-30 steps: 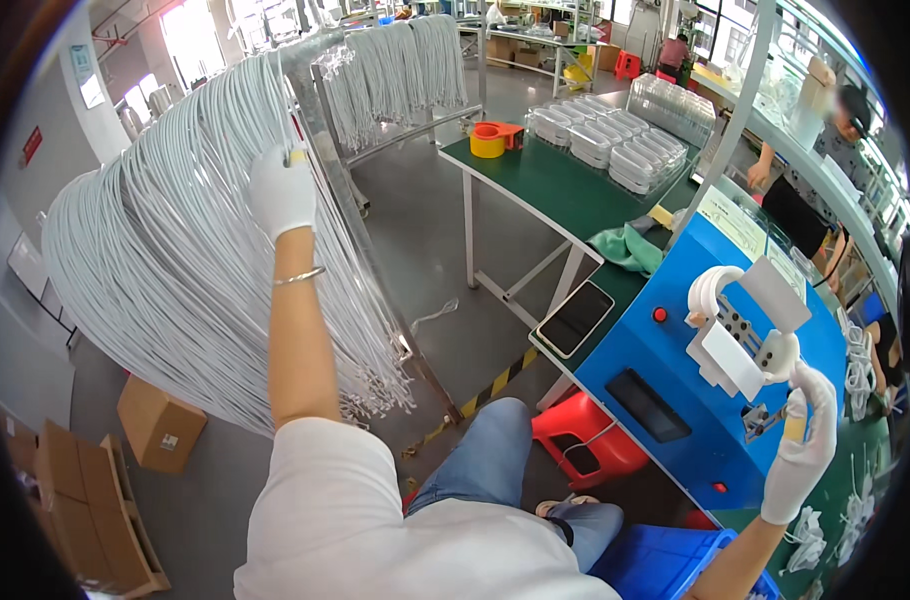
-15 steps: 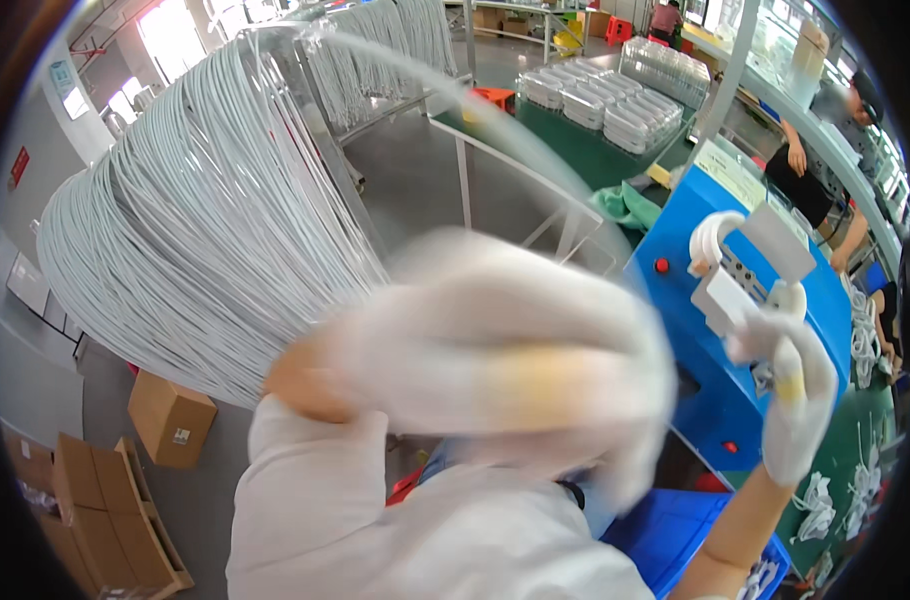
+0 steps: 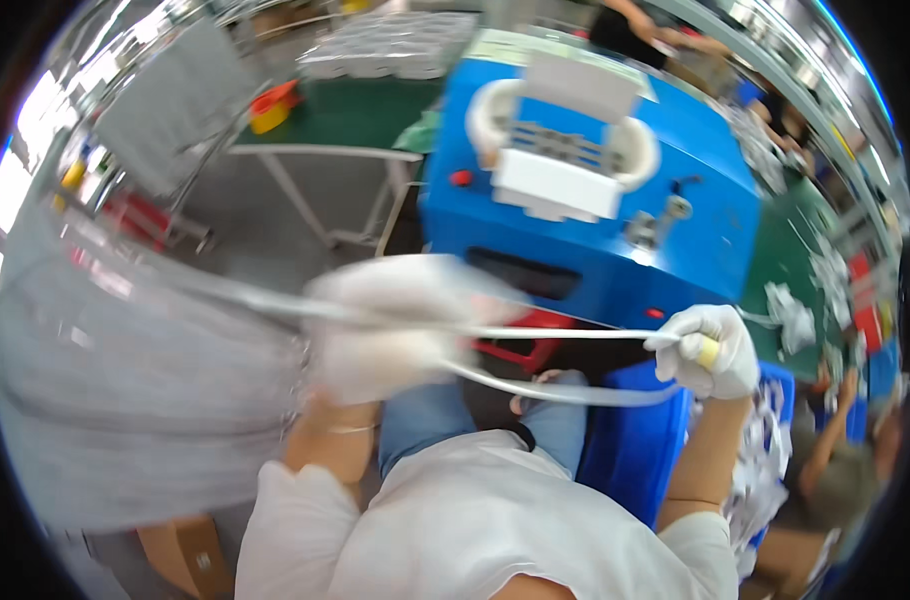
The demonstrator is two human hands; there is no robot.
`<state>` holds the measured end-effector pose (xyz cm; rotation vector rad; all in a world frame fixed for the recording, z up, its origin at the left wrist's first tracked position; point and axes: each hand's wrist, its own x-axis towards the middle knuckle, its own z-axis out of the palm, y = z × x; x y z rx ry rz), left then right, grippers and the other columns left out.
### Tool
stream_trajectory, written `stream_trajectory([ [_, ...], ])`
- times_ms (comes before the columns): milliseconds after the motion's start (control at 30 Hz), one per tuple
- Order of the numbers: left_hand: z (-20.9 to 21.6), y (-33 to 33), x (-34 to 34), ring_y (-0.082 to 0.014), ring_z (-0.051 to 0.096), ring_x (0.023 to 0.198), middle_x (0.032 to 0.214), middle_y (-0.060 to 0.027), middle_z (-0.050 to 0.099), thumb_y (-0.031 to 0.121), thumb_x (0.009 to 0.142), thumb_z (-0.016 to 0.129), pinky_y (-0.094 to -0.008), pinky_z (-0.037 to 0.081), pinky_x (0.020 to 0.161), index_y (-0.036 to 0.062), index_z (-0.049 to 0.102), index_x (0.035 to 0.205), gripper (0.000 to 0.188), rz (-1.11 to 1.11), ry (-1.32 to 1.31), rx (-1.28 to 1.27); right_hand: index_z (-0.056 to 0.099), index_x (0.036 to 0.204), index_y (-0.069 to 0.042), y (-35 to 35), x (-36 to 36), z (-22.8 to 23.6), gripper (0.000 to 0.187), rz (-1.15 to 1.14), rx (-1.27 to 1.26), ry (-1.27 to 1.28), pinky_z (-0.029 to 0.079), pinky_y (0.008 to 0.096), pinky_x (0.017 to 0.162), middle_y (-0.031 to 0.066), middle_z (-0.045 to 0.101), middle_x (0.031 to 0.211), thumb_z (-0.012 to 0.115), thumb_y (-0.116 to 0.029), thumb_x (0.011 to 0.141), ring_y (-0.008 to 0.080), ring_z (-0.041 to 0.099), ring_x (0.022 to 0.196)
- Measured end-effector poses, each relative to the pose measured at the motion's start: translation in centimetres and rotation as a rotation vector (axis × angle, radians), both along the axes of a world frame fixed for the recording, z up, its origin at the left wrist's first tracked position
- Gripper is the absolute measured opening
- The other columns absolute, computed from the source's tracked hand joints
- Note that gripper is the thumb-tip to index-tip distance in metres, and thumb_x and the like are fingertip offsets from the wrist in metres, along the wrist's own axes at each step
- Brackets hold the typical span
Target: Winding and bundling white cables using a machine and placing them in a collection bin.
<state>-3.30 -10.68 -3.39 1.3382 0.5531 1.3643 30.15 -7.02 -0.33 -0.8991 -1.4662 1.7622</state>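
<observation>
A white cable (image 3: pixel 575 333) stretches between my hands, with a second strand sagging below it. My right hand (image 3: pixel 715 350), in a white glove with a yellowish patch on one finger, pinches the cable in front of the blue machine's lower right corner. My left hand (image 3: pixel 390 325), also gloved and smeared by motion, is closed around the cable farther left. Beyond it the cable trails off leftward, blurred. The blue machine (image 3: pixel 595 255) stands just ahead of both hands, with white curved guides and a white block (image 3: pixel 555 185) on top.
To my left hangs a large bundle of pale cables (image 3: pixel 145 400), blurred. A blue bin (image 3: pixel 635 430) holding white pieces sits by my right forearm. Green tables (image 3: pixel 365 115) lie behind and right of the machine. Other people (image 3: pixel 825 455) work along the right side.
The view has swung right, bringing the machine to the middle. My right hand has come away from the machine's white block. My left hand has drawn back left, and the cable now spans both hands.
</observation>
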Motion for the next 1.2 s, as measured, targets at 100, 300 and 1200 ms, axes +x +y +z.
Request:
stream_trajectory([
  [100,1.1,-0.3,-4.8,-0.0104,0.037,0.040,0.053,0.0008,0.045,0.016,0.077,0.065,-0.0274,0.031,0.037,0.0098,0.048,0.063,0.022,-0.078,-0.415,0.240,0.028,0.137,0.008,-1.3,4.8,-6.6,0.061,0.037,0.085,0.917,0.035,0.0246,0.029,0.0189,0.063,0.077,0.049,-0.032,0.096,0.0103,0.035,0.032],
  [300,-0.8,-2.1,-8.9,-0.0048,0.031,0.040,0.056,0.0004,0.039,0.033,0.093,0.050,-0.0174,0.025,0.033,0.0111,0.044,0.072,0.030,0.133,-0.528,0.119,0.046,0.131,0.000,-3.2,9.4,-10.2,0.047,-0.681,-0.041,0.307,0.049,0.0300,0.051,0.0076,0.058,0.067,0.042,-0.034,0.098,0.0112,0.048,0.045],
  [1200,3.8,9.9,0.0,0.0003,0.040,0.046,0.070,-0.0040,0.060,0.014,0.091,0.060,-0.0131,0.028,0.040,-0.0011,0.056,0.092,0.016,0.280,0.014,-0.236,0.059,0.080,-0.001,-0.3,0.5,-1.6,0.004,-0.795,0.809,-0.558,0.035,0.0204,0.063,0.0016,0.054,0.075,0.057,-0.001,0.084,0.0077,0.046,0.070],
])
